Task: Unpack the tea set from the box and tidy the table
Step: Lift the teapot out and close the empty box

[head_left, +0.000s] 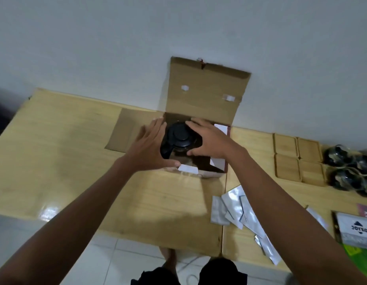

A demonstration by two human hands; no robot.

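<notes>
Two wooden tabletops (pixel 55 140) abut a pale wall (pixel 178 27), seemingly above tiles (pixel 116 260).

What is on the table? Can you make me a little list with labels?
box: open cardboard box, lid up
teapot: dark teapot inside the box
left hand: left hand on teapot's left side
right hand: right hand on teapot's right side
coasters: four wooden coasters, right of box
cups: wrapped dark cups, far right
packets: silver packets, near front edge

dim, flat indoor light | glare patch on table (pixel 48 211) | soft blur | wide-angle edge bending
</notes>
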